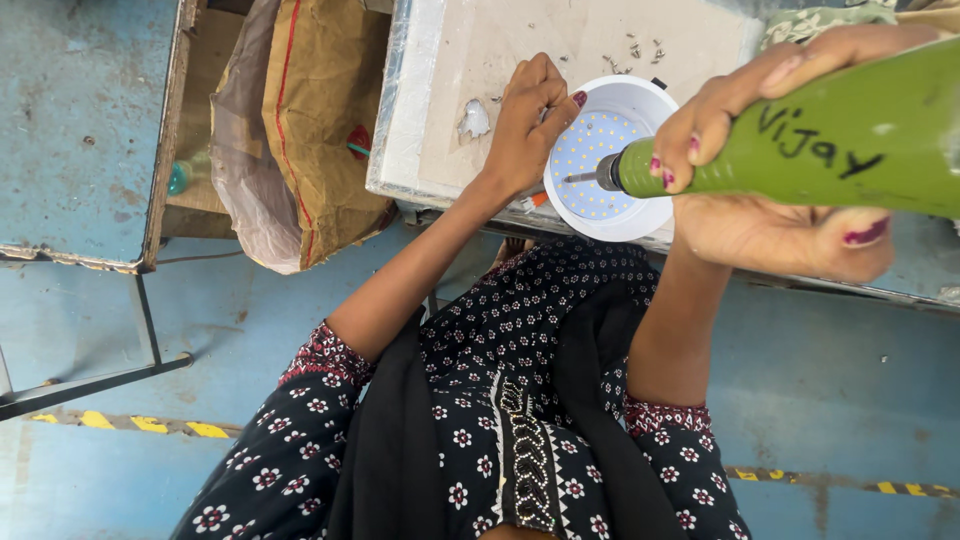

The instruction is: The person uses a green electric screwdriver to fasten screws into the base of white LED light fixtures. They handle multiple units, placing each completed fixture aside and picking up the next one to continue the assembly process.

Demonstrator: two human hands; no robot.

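While the right hand (770,150) grips the green electric screwdriver (800,140), its bit could skid across the LED board if tilted; the left hand (525,125) clasps the white round lamp housing (610,160) on the tabletop (450,60), screws (630,50) beyond.

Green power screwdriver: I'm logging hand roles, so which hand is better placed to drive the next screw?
Likely the right hand: it grips the green screwdriver, bit over the LED plate. The left hand steadies the white housing.
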